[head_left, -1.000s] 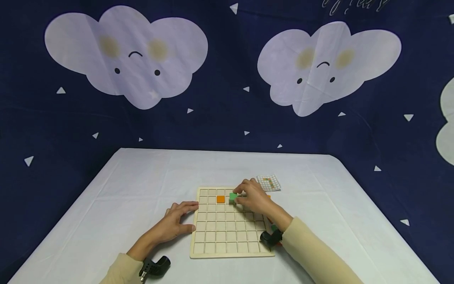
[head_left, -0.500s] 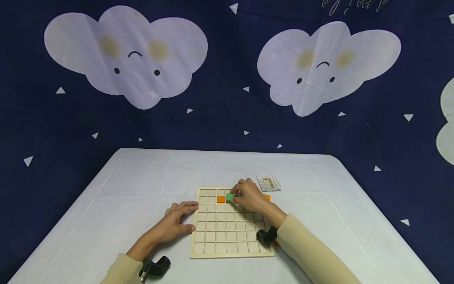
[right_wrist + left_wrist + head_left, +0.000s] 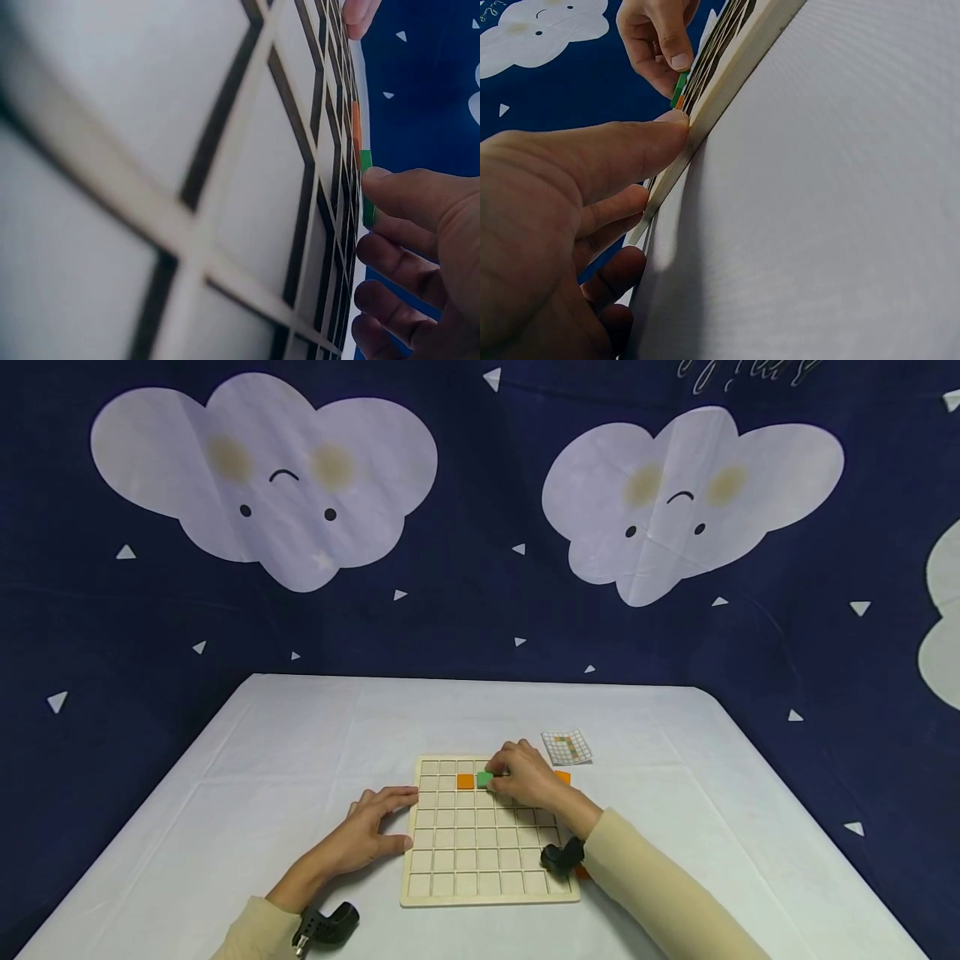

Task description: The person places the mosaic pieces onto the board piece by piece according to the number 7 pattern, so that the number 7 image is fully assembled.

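Observation:
A wooden grid board (image 3: pixel 467 861) lies on the white table. One orange square tile (image 3: pixel 466 782) sits in a cell of its second row from the far edge. Just right of that tile, my right hand (image 3: pixel 523 777) pinches a green square tile (image 3: pixel 484 780) between thumb and fingers. The right wrist view shows the green tile (image 3: pixel 367 202) at board level beside the orange tile (image 3: pixel 357 129). My left hand (image 3: pixel 369 831) rests at the board's left edge, its thumb and fingertips touching the rim. In the left wrist view, the thumb (image 3: pixel 641 148) lies on that rim.
A small printed pattern card (image 3: pixel 567 748) lies beyond the board's far right corner. Orange pieces (image 3: pixel 562 777) show at the board's right side, partly hidden by the right arm. A dark blue curtain (image 3: pixel 480 610) with clouds hangs behind the table.
My right hand has moved left with the green tile, bringing it beside the orange tile and lower onto the board. The left hand has kept its place.

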The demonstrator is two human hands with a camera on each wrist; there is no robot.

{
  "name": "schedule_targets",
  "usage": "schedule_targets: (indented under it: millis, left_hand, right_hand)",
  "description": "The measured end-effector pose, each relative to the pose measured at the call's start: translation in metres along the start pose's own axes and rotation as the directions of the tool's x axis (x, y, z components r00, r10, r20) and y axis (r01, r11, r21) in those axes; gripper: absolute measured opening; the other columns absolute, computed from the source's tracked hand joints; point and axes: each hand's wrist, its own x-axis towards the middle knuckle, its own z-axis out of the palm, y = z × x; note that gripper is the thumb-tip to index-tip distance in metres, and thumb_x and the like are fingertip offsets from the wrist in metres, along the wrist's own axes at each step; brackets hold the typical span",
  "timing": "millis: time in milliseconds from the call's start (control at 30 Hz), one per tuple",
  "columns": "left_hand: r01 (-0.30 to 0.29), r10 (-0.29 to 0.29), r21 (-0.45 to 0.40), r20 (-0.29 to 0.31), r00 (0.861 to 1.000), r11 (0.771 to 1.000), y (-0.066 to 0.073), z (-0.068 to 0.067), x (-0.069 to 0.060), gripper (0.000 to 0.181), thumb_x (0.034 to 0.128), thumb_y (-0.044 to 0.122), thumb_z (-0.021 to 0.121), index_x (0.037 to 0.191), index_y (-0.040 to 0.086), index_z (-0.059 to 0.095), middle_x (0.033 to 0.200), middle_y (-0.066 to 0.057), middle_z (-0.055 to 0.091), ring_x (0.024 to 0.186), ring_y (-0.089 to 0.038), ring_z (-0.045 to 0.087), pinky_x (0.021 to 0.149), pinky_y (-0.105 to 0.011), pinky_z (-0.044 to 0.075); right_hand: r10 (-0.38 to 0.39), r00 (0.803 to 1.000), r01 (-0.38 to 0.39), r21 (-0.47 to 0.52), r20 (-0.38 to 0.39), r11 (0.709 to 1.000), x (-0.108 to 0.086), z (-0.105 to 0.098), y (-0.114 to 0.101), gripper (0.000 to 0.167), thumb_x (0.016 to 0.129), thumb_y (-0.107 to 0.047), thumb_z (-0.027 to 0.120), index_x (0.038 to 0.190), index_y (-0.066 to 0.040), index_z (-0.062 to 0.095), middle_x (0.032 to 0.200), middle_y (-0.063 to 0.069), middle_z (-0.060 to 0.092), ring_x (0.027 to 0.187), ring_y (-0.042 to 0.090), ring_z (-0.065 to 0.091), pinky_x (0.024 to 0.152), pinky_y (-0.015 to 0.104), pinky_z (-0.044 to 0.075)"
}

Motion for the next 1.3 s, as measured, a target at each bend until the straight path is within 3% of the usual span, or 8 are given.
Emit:
schedule_targets:
  millis: [300, 567, 800, 1100, 1300]
  left_hand:
    - [-0.005, 0.005, -0.007, 0.004, 1.0, 1.0, 0.0001, -0.0004, -0.0001, 0.06, 0.0761, 0.022, 0.076, 0.131, 0.013, 0.056, 0.144, -0.003, 0.045, 0.134, -0.037, 0.028, 0.103, -0.061, 0.009]
    - [-0.016, 0.016, 0.031, -0.003, 1.0, 0.999, 0.0, -0.0004, -0.0001, 0.06, 0.0757, 0.024, 0.076, 0.131, 0.014, 0.056, 0.143, 0.0, 0.047, 0.118, -0.023, 0.037, 0.097, -0.05, 0.019]
    - [-0.014, 0.014, 0.01, 0.003, 1.0, 1.0, 0.0004, -0.0004, -0.0002, 0.06, 0.0762, 0.023, 0.076, 0.131, 0.013, 0.055, 0.143, -0.001, 0.046, 0.12, -0.024, 0.036, 0.1, -0.056, 0.014]
    - [-0.041, 0.042, 0.059, -0.011, 0.999, 0.997, -0.0006, 0.0001, -0.0002, 0.06, 0.0761, 0.025, 0.076, 0.131, 0.013, 0.056, 0.142, 0.0, 0.048, 0.11, -0.016, 0.037, 0.092, -0.045, 0.022]
    - [-0.035, 0.035, 0.038, -0.015, 0.999, 0.999, 0.0004, 0.0012, -0.0005, 0.06, 0.0749, 0.022, 0.077, 0.13, 0.012, 0.056, 0.142, 0.0, 0.048, 0.105, -0.014, 0.037, 0.088, -0.037, 0.022]
  right_hand:
    - [-0.037, 0.999, 0.037, -0.024, -0.001, 0.999, 0.001, 0.0024, 0.0018, 0.02, 0.08, -0.024, 0.074, 0.097, -0.014, 0.074, 0.097, -0.002, 0.064, 0.084, 0.012, 0.044, 0.078, 0.032, 0.035]
    - [-0.048, 0.999, 0.048, -0.041, 0.003, 0.998, 0.0019, 0.0024, 0.0021, 0.02, 0.079, -0.027, 0.075, 0.097, -0.017, 0.074, 0.095, -0.004, 0.063, 0.081, 0.011, 0.042, 0.075, 0.03, 0.035]
    - [-0.053, 0.999, 0.053, -0.05, 0.01, 0.997, 0.002, 0.0025, 0.0032, 0.022, 0.079, -0.028, 0.075, 0.098, -0.017, 0.074, 0.094, -0.005, 0.063, 0.081, 0.011, 0.042, 0.074, 0.029, 0.035]
    - [-0.052, 0.999, 0.052, -0.028, -0.009, 0.998, 0.0007, 0.0015, 0.0023, 0.024, 0.078, -0.027, 0.076, 0.098, -0.015, 0.074, 0.097, -0.003, 0.064, 0.083, 0.012, 0.044, 0.075, 0.03, 0.037]
    - [-0.046, 0.999, 0.045, -0.017, -0.024, 0.999, -0.0015, 0.0001, 0.0005, 0.026, 0.079, -0.026, 0.075, 0.102, -0.013, 0.073, 0.095, -0.002, 0.064, 0.082, 0.011, 0.045, 0.074, 0.028, 0.038]
